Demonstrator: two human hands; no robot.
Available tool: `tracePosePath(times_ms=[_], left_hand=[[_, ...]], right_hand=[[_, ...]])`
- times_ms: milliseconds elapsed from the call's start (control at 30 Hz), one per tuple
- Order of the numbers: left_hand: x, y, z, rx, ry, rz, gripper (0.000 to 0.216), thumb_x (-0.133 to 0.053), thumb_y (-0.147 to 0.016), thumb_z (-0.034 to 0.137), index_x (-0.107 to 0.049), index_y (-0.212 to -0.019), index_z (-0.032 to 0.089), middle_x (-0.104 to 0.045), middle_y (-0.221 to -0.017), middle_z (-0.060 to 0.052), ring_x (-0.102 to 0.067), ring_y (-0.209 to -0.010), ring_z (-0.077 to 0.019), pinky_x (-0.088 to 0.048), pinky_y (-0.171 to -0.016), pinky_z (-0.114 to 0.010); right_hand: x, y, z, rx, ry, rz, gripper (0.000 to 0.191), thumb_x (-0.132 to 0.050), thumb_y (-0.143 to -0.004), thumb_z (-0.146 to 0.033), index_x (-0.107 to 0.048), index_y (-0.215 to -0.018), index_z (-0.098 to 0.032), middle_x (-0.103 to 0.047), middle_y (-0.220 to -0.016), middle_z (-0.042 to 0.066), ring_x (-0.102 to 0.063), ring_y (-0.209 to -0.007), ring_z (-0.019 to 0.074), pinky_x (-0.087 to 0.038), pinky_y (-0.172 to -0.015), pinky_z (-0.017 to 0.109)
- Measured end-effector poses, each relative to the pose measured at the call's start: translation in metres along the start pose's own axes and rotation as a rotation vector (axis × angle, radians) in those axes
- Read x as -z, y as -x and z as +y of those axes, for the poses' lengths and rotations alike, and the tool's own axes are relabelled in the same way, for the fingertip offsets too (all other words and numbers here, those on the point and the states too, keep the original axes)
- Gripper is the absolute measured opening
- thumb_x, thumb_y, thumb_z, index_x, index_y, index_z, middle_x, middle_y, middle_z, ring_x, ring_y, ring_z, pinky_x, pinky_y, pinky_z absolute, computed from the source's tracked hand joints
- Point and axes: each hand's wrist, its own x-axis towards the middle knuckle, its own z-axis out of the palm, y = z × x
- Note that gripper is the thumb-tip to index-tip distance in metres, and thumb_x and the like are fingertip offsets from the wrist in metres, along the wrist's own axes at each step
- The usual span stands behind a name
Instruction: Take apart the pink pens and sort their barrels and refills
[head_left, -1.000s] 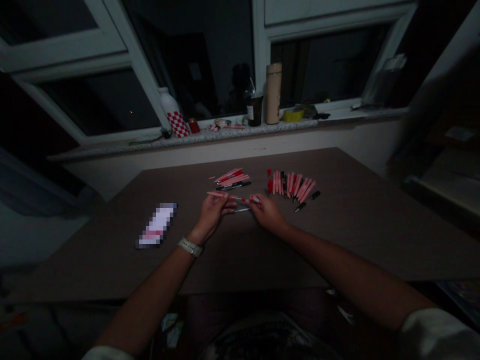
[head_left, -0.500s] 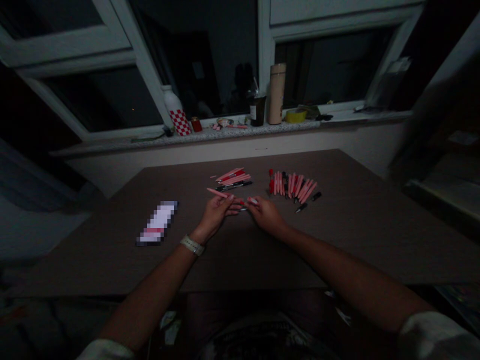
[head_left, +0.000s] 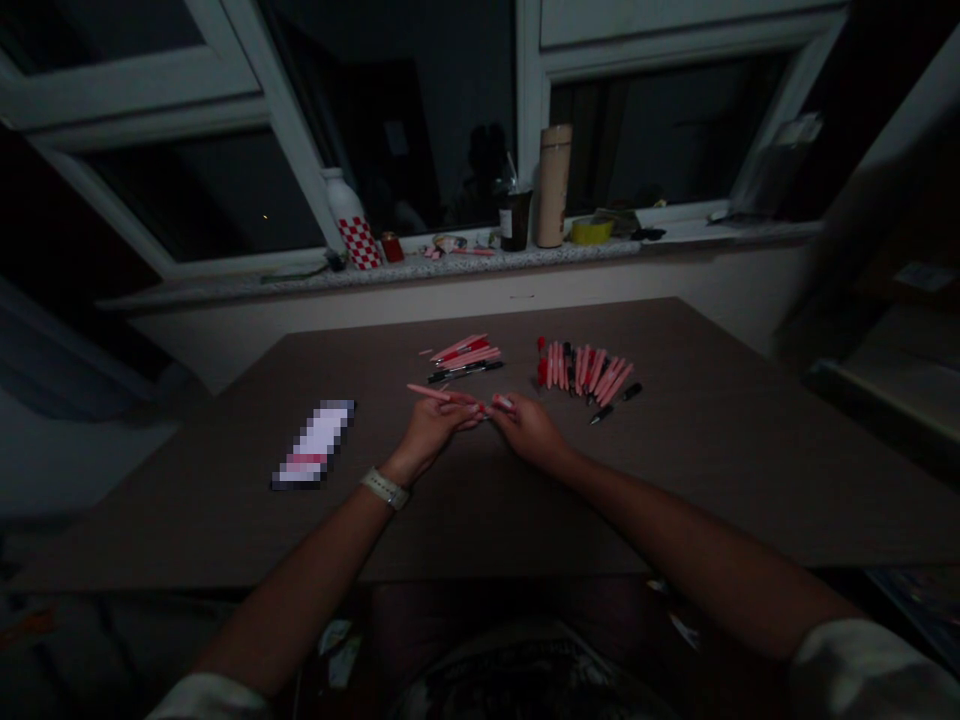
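Note:
My left hand point(head_left: 429, 432) is closed on a pink pen barrel point(head_left: 426, 391), which sticks out to the left above the knuckles. A small red piece point(head_left: 481, 408) shows at its pinched fingertips. My right hand point(head_left: 537, 432) is closed too, its fingertips meeting the left ones. Between its thumb and finger is a small pale piece with a red end point(head_left: 503, 402), too dim to name. Beyond the hands lie a pile of pink and red pen parts point(head_left: 465, 350) and several black pens point(head_left: 466, 372). To the right is a spread row of pink pens point(head_left: 581, 370).
A lit phone point(head_left: 315, 445), its screen blurred, lies at the left of the brown table point(head_left: 480, 520). Two dark pen pieces point(head_left: 601, 414) lie near the pink row. The windowsill holds a checkered bottle point(head_left: 357, 235), a beige flask point(head_left: 553, 190) and yellow tape point(head_left: 592, 231).
My left fingers have curled in, and the fingertips of both hands have come closer together. The pink barrel has shifted slightly left and lies flatter. My right hand has hardly moved.

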Motion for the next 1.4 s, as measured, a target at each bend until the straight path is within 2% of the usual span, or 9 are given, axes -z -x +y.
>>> tracePosePath(times_ms=[167,467,667,933,1167,1400], left_hand=[[-0.001,0.000,0.001,-0.019,-0.011,0.011,0.029,-0.085,-0.066,0.018,-0.069,-0.087,0.007,-0.076,-0.086,-0.012,-0.073,-0.077,-0.0171,-0.060,-0.080,-0.030],[0.000,-0.001,0.002,-0.014,-0.001,0.026,0.030,-0.085,-0.066,0.019,-0.070,-0.088,0.006,-0.076,-0.088,-0.013,-0.073,-0.078,-0.0169,-0.060,-0.080,-0.028],[0.000,-0.002,-0.002,-0.011,0.051,0.028,0.029,-0.085,-0.067,0.017,-0.067,-0.088,0.007,-0.076,-0.088,-0.013,-0.074,-0.080,-0.0171,-0.060,-0.082,-0.030],[-0.001,-0.002,-0.002,-0.014,0.090,0.024,0.023,-0.081,-0.071,0.015,-0.068,-0.088,0.008,-0.075,-0.090,-0.011,-0.073,-0.084,-0.0164,-0.059,-0.086,-0.028],[0.002,-0.004,0.006,-0.056,0.099,0.127,0.024,-0.080,-0.072,0.016,-0.068,-0.091,0.007,-0.075,-0.090,-0.012,-0.073,-0.083,-0.0154,-0.059,-0.086,-0.028],[0.001,-0.003,0.012,-0.136,0.121,0.162,0.025,-0.081,-0.072,0.017,-0.068,-0.091,0.007,-0.075,-0.091,-0.011,-0.072,-0.084,-0.0150,-0.059,-0.084,-0.028]], right_hand=[[-0.005,-0.002,0.005,-0.009,-0.098,0.006,0.018,-0.062,-0.089,-0.037,-0.068,-0.092,-0.020,-0.072,-0.084,0.007,-0.068,-0.082,0.0226,-0.049,-0.072,0.031],[-0.008,-0.002,0.006,-0.002,-0.176,-0.018,0.018,-0.061,-0.089,-0.037,-0.065,-0.089,-0.020,-0.073,-0.088,0.006,-0.067,-0.083,0.0205,-0.051,-0.074,0.030],[-0.007,-0.003,0.007,0.007,-0.154,-0.002,0.021,-0.061,-0.089,-0.040,-0.064,-0.086,-0.019,-0.072,-0.087,0.006,-0.067,-0.082,0.0203,-0.049,-0.072,0.029],[-0.004,-0.003,0.002,0.000,-0.079,0.013,0.028,-0.059,-0.090,-0.045,-0.063,-0.080,-0.019,-0.068,-0.077,0.004,-0.063,-0.071,0.0173,-0.044,-0.065,0.026],[0.001,-0.003,0.000,-0.058,-0.048,0.070,0.030,-0.056,-0.091,-0.048,-0.063,-0.088,-0.019,-0.069,-0.081,0.004,-0.064,-0.075,0.0184,-0.043,-0.065,0.026],[0.008,0.001,-0.012,-0.133,0.151,-0.026,0.031,-0.051,-0.094,-0.049,-0.058,-0.097,-0.019,-0.069,-0.083,0.008,-0.064,-0.075,0.0205,-0.038,-0.061,0.026]])
